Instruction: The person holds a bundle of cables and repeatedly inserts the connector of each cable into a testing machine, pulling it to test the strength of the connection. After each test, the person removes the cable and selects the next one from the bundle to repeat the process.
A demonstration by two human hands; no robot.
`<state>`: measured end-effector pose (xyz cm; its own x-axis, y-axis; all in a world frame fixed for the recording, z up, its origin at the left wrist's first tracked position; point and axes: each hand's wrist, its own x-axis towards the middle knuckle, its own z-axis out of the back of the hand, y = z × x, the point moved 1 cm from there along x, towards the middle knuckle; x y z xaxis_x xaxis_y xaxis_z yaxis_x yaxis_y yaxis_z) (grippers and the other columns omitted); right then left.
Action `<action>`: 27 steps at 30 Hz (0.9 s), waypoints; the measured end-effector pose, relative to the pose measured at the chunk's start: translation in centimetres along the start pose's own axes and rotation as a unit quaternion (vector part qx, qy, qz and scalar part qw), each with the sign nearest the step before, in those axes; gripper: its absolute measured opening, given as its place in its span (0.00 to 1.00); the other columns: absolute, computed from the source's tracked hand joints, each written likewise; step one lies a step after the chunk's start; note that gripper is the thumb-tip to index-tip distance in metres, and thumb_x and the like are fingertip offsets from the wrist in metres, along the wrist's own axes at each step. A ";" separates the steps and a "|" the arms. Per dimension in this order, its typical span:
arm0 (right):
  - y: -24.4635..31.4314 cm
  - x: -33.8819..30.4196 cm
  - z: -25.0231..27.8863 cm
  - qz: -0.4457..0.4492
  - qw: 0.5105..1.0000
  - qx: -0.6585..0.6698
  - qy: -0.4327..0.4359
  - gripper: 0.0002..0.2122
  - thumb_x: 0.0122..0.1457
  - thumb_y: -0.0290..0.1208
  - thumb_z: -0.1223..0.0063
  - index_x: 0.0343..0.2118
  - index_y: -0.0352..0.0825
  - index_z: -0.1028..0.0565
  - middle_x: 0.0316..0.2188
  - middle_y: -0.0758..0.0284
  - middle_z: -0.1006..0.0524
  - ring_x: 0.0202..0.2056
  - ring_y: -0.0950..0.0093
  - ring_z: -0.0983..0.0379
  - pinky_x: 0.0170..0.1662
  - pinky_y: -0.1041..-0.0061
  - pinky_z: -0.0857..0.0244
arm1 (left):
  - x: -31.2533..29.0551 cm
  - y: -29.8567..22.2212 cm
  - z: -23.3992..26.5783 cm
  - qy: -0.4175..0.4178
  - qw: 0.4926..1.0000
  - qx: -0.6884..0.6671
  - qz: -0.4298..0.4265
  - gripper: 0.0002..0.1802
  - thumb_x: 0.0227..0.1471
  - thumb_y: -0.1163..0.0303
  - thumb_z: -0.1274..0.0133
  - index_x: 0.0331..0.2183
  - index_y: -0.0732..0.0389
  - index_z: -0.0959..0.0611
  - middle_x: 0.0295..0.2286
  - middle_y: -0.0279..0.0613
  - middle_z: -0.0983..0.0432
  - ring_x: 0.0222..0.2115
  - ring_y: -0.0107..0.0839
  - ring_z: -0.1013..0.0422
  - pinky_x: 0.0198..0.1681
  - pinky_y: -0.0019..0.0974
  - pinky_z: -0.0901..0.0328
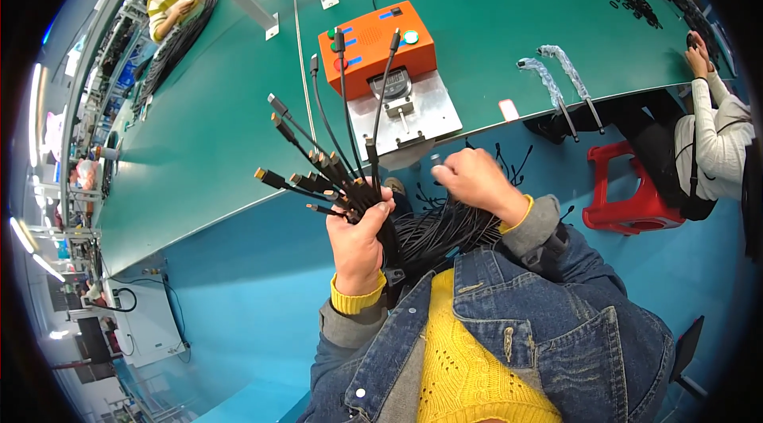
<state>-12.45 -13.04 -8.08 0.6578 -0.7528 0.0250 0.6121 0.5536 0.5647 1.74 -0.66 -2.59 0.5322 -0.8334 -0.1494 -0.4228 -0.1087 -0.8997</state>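
At the edge of a green-topped workbench point(214, 153), a worker's left hand point(358, 236) clenches a bundle of black, metal-tipped cables point(359, 193) just below their plugs, seemingly to keep the ends fanned; the right hand point(477, 177), fingers curled, appears to pinch a small silver-grey plug point(435, 159).

red stool point(624, 215), right | striped-top co-worker point(169, 3), upper left | white cabinet point(148, 324)

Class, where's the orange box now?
In the head view, the orange box sits upper centre on the green table, beyond the metal plate and left hand.
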 end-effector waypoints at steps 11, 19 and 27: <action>4.6 1.6 4.4 0.059 0.884 0.464 0.001 0.11 0.55 0.32 0.58 0.26 0.31 0.26 0.18 0.70 0.27 0.18 0.85 0.37 0.20 0.85 0.43 | -0.5 0.2 -0.5 0.022 0.999 0.031 0.017 0.13 0.37 0.87 0.50 0.30 0.67 0.27 0.26 0.40 0.28 0.27 0.26 0.31 0.33 0.28 0.36; 4.9 0.9 1.3 -0.042 0.766 0.641 0.022 0.11 0.56 0.33 0.59 0.25 0.31 0.29 0.17 0.71 0.29 0.15 0.88 0.39 0.16 0.89 0.46 | 0.0 0.2 -0.4 -0.010 1.000 0.012 0.006 0.08 0.40 0.84 0.49 0.28 0.65 0.27 0.25 0.38 0.29 0.25 0.26 0.32 0.30 0.27 0.37; 2.8 0.0 -0.8 -0.115 0.806 0.580 0.000 0.13 0.56 0.35 0.58 0.21 0.32 0.29 0.12 0.72 0.32 0.11 0.88 0.41 0.13 0.90 0.49 | 0.9 0.1 1.0 -0.054 0.996 -0.022 -0.064 0.07 0.41 0.81 0.48 0.28 0.64 0.27 0.23 0.37 0.30 0.24 0.27 0.32 0.28 0.27 0.37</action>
<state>-10.43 -11.24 -7.14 0.5861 -0.7874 -0.1909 -0.1044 -0.3070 0.9460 2.95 -0.87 -3.23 0.6589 -0.7478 -0.0810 -0.3768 -0.2349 -0.8960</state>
